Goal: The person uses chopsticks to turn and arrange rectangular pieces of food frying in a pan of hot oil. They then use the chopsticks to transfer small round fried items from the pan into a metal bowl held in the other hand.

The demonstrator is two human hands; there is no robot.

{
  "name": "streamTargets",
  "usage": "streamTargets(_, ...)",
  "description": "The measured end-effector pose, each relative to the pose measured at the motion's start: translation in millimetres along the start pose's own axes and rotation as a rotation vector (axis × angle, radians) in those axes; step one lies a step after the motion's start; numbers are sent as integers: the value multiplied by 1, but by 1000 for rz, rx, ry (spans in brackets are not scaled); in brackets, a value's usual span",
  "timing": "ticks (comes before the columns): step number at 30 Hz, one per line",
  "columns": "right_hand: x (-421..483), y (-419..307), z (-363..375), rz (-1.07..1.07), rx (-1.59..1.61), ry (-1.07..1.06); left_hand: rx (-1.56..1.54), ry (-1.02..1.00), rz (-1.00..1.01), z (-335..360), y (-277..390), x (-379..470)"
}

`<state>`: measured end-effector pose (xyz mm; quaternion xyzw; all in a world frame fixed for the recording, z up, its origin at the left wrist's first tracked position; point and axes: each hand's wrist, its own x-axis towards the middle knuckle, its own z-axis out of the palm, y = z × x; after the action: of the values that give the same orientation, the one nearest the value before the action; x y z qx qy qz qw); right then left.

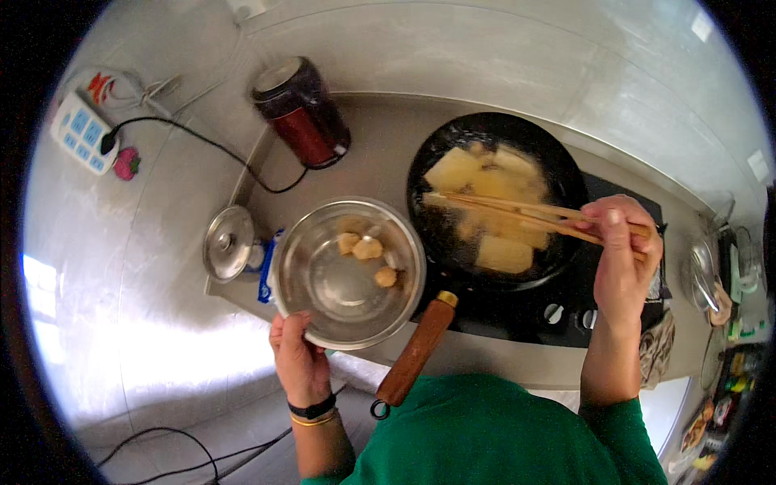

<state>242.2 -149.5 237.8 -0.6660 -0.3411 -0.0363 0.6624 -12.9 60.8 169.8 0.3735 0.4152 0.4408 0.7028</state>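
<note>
My left hand [303,357] grips the near rim of a stainless steel bowl [321,303]. Inside the bowl lie several small golden-brown lumps of food [367,247]. In my right hand [624,254] is a pair of wooden chopsticks [527,212], whose tips reach into a black frying pan [558,176] and meet a pale slab of food at its left side. Several pale yellow slabs [506,253] sit in the pan among bubbling liquid that looks like oil. The pan's wooden handle [418,351] points toward me, just right of the bowl.
A black cooktop [503,321] with knobs lies under the pan. Behind the bowl stands a dark red electric appliance [303,127], its cord running to a wall power strip [85,133]. A steel lid [227,244] is left of the bowl. A patterned cloth [658,351] lies at right.
</note>
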Motion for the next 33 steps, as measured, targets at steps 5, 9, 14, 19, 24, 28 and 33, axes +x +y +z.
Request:
streamTargets(5, -15, 13, -11, 61, -112, -143, 23, 0, 0, 2, -1, 2)
streamTargets(9, -19, 14, -8, 54, -192, -214, 32, -53, -4, -4, -1, 5)
streamTargets(14, -21, 22, -9, 53, -194, -212, 69, -111, -41, -13, 1, 5)
streamTargets(19, -20, 26, -12, 37, -146, -142, 83, -92, -44, -12, 0, 5)
streamTargets(24, -21, 24, -4, -2, -189, -285, 51, -127, -26, -24, -3, 10)
streamTargets(28, -20, 25, 4, -71, -237, -348, 32, -50, 2, -4, 0, 4)
streamTargets(33, -22, 21, 5, -54, -225, -304, 15, -71, -1, -10, 0, 2)
